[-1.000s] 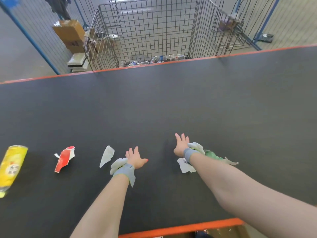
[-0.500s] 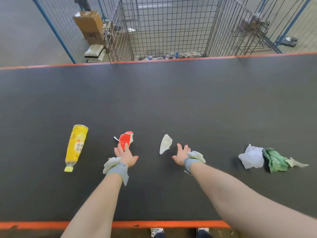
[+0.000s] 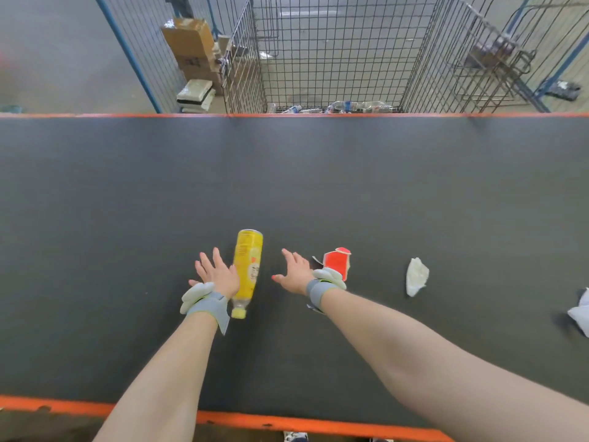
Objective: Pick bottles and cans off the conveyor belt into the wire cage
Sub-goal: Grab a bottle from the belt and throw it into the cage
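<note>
A yellow plastic bottle (image 3: 248, 269) lies on the dark conveyor belt (image 3: 287, 186), cap toward me. My left hand (image 3: 215, 273) is flat with straight fingers just left of the bottle, its thumb side against the label. My right hand (image 3: 294, 273) is spread open a short way to the bottle's right, holding nothing. Beyond the belt's far orange edge stands the wire cage (image 3: 334, 52), with several clear bottles (image 3: 353, 106) on its floor.
A red and white carton scrap (image 3: 338, 260) lies behind my right wrist. White crumpled paper (image 3: 416, 276) sits further right, and more white paper (image 3: 581, 314) at the right frame edge. Cardboard boxes (image 3: 191, 43) stand left of the cage. An orange rim (image 3: 255, 421) borders the belt's near side.
The bottle, carton scrap and papers have travelled rightward on the belt. The bottle, earlier well left of my left hand, now lies between both hands, against the left one.
</note>
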Tool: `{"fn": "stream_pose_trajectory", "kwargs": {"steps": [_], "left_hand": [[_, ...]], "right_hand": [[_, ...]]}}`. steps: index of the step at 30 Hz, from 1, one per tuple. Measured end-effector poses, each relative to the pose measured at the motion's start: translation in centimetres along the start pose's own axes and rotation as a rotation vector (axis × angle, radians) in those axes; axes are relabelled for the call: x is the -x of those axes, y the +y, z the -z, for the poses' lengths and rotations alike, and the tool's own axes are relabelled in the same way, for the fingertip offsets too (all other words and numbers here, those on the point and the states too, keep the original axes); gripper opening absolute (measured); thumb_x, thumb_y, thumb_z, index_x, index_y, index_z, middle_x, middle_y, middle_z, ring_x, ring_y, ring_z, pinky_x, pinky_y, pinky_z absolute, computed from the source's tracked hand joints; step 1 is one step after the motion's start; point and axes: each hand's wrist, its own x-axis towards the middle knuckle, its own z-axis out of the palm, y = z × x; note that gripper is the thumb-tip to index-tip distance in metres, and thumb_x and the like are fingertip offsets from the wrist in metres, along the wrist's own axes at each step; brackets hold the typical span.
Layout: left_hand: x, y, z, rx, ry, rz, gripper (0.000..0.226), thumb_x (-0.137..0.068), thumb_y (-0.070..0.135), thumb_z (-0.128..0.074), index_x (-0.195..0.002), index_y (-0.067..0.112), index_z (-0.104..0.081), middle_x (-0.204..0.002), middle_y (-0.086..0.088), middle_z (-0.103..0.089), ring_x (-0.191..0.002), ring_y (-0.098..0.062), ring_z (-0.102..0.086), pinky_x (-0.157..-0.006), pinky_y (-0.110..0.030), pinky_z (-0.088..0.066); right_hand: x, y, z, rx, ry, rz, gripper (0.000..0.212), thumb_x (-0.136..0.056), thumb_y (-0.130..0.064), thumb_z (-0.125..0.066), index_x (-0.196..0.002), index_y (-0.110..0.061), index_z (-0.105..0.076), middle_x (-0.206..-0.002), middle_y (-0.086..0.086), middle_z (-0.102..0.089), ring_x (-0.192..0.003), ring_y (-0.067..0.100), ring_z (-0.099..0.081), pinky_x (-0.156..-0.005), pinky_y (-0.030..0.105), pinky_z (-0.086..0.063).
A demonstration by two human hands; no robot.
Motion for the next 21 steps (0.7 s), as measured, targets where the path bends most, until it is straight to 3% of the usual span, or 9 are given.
{"fn": "stream_pose_trajectory", "kwargs": {"steps": [6,10,17,21], "left_hand": [[-1.7,0.2,-1.0,0.008,-0.14,-0.009,0.063,-0.101,0.036,-0.032,-0.153,0.018,-0.002,-0.159,-0.011,0.012,-0.146,-0.031,0.01,-0.118,-0.051,-0.004],[-2.5,2.4,-1.7,0.0,-0.206,-0.039,0.063,-0.101,0.038,-0.031,-0.153,0.017,-0.001,-0.159,-0.011,0.012,-0.147,-0.03,0.011,-0.118,-0.052,-0.004],[-6.9,9.6,-1.9,0.01,-0.226,-0.086,0.064,-0.101,0.036,-0.032,-0.153,0.015,0.001,-0.159,-0.011,0.012,-0.147,-0.028,0.012,-0.118,-0.052,-0.005],[-11.1,14.9,-1.2,0.044,-0.218,-0.101,0.064,-0.101,0.035,-0.032,-0.153,0.015,0.001,-0.159,-0.01,0.012,-0.147,-0.027,0.013,-0.118,-0.052,-0.005]], "right_hand": [[-1.6,-1.5,-1.0,-0.064,-0.035,-0.137,0.097,-0.089,-0.047,-0.061,-0.153,-0.03,0.01,-0.156,0.017,-0.011,-0.139,0.04,-0.028,-0.116,0.047,-0.023],[-2.6,0.4,0.1,-0.052,0.07,-0.253,0.1,-0.089,-0.033,-0.063,-0.15,-0.037,0.016,-0.146,0.019,-0.017,-0.122,0.041,-0.044,-0.106,0.045,-0.032],[-8.7,1.8,6.8,-0.36,0.262,-0.292,0.093,-0.088,-0.024,-0.056,-0.151,-0.037,0.011,-0.13,0.017,-0.031,-0.117,0.043,-0.045,-0.104,0.047,-0.035],[-14.9,1.1,13.6,-0.61,0.274,-0.309,0.092,-0.087,-0.026,-0.055,-0.151,-0.035,0.011,-0.136,0.016,-0.029,-0.125,0.04,-0.042,-0.109,0.048,-0.033]]}}
